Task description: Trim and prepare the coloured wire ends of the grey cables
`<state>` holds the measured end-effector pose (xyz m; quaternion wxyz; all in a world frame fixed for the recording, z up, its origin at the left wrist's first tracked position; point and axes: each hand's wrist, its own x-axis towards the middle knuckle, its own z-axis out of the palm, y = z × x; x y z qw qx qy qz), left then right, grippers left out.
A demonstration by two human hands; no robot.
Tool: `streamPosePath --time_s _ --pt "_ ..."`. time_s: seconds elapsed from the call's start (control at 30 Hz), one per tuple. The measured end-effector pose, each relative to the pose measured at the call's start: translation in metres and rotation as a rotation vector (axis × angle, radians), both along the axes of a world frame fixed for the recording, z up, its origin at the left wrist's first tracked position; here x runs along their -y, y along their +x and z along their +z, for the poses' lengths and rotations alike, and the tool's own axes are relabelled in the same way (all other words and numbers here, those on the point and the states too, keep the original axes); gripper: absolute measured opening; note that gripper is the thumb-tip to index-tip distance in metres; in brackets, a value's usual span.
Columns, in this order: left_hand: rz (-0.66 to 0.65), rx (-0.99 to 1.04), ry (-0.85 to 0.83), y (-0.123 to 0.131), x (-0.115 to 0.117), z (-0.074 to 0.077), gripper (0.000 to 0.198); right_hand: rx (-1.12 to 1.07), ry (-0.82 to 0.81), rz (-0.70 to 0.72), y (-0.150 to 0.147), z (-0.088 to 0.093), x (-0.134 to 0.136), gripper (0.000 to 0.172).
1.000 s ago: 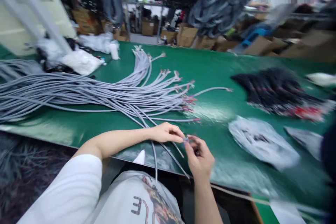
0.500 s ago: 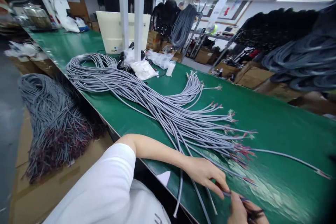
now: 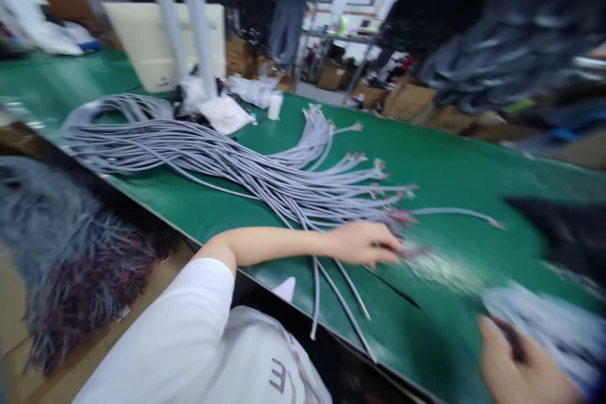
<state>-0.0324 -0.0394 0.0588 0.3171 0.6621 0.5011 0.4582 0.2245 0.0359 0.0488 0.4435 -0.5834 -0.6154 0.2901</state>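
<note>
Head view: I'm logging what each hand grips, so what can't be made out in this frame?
All in the head view.
Left hand: fingertips lie at the coloured ends of the grey cables; motion blur hides whether it pinches one.
Right hand: blurred, cut off by the bottom edge; the dark thing at its fingers is unreadable.
Pale bag and dark pile at the right: contents smeared by blur.

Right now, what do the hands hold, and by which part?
Left hand touches the grey cables near their ends, grip unclear. Right hand seems to grip something dark, blurred.
</note>
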Motion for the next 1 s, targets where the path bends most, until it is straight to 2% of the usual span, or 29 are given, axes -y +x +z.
streamPosePath --time_s 0.07,0.13,0.23,0.33,0.4,0.47,0.57,0.63,0.73,0.87,0.93,1.0 --pt "0.145 0.072 0.015 -0.006 -0.019 0.006 0.020 0.368 0.010 0.013 0.009 -0.018 -0.011 0.018" --pt "0.213 0.048 0.009 -0.014 -0.042 0.003 0.028 0.588 0.001 0.001 0.020 -0.036 -0.024 0.028" --pt "0.143 -0.157 -0.085 -0.022 -0.066 -0.018 0.042 0.786 0.062 0.002 0.036 -0.055 -0.039 0.037" --pt "0.048 -0.244 -0.134 -0.027 -0.061 -0.037 0.039 0.902 0.129 0.020 0.044 -0.060 -0.041 0.039" --pt "0.027 -0.301 -0.069 -0.030 -0.044 -0.040 0.032 0.918 0.167 0.009 0.043 -0.056 -0.036 0.041" --pt "0.008 -0.373 -0.039 -0.032 -0.025 -0.036 0.029 0.867 0.230 0.047 0.037 -0.050 -0.027 0.037" --pt "-0.167 -0.519 -0.025 -0.027 -0.006 -0.029 0.028 0.777 0.319 0.296 0.015 -0.042 -0.014 0.030" --pt "-0.298 -0.634 0.008 -0.018 -0.001 -0.029 0.031 0.806 0.335 0.484 -0.006 -0.040 -0.008 0.028" --pt "-0.433 -0.749 0.058 -0.002 -0.003 -0.033 0.027 0.915 0.303 0.600 -0.034 -0.041 -0.003 0.024" --pt "-0.491 -0.655 0.017 0.010 -0.012 -0.034 0.022 0.985 0.280 0.601 -0.047 -0.045 -0.001 0.017" --pt "-0.440 -0.530 -0.096 0.010 -0.014 -0.033 0.022 0.940 0.261 0.574 -0.040 -0.045 0.000 0.017" --pt "-0.364 -0.360 -0.237 0.009 -0.016 -0.033 0.024 0.776 0.194 0.516 -0.030 -0.044 0.002 0.017"
